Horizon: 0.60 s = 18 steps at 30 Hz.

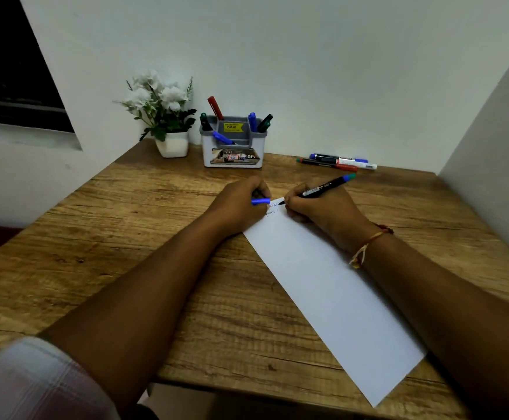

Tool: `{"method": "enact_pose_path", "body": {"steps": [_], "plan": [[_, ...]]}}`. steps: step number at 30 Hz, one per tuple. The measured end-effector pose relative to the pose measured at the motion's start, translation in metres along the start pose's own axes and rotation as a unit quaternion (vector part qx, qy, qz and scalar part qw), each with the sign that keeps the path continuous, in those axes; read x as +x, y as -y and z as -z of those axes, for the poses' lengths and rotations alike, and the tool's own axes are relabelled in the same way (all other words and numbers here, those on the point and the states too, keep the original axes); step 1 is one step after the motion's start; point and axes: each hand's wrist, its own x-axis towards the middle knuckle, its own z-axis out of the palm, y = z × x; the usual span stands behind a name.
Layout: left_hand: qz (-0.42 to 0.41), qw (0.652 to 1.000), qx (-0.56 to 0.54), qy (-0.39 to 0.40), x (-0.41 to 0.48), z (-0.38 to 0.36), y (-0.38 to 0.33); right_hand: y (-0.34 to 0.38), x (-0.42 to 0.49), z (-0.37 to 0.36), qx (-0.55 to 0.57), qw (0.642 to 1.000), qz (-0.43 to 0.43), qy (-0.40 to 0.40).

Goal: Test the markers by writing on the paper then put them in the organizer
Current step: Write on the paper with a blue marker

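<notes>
The right hand (pixel 317 207) held a black marker (pixel 323 187), tip at the paper's (pixel 332 292) far edge; the left hand (pixel 238 204) pinched a blue cap (pixel 260 201); organizer (pixel 233 147) stood well beyond.

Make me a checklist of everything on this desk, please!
Surface: wooden desk, grainy brown top.
Job's things: white paper with small writing at its far end; marker with its tip at the writing; blue cap; organizer holding several markers; loose markers lying far right.
Clutter: potted white flowers beside the organizer.
Hands: left hand holds the blue cap at the paper's edge; right hand grips the marker.
Cables: nothing seen.
Surroundings: pale wall behind; dark window on the left.
</notes>
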Motion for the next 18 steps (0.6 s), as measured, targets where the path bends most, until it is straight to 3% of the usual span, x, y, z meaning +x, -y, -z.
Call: {"method": "enact_pose_path", "body": {"steps": [18], "plan": [[-0.011, 1.0, 0.006, 0.016, 0.005, 0.0, 0.004, -0.009, 0.014, -0.005, -0.049, 0.999, 0.01, -0.002]]}}
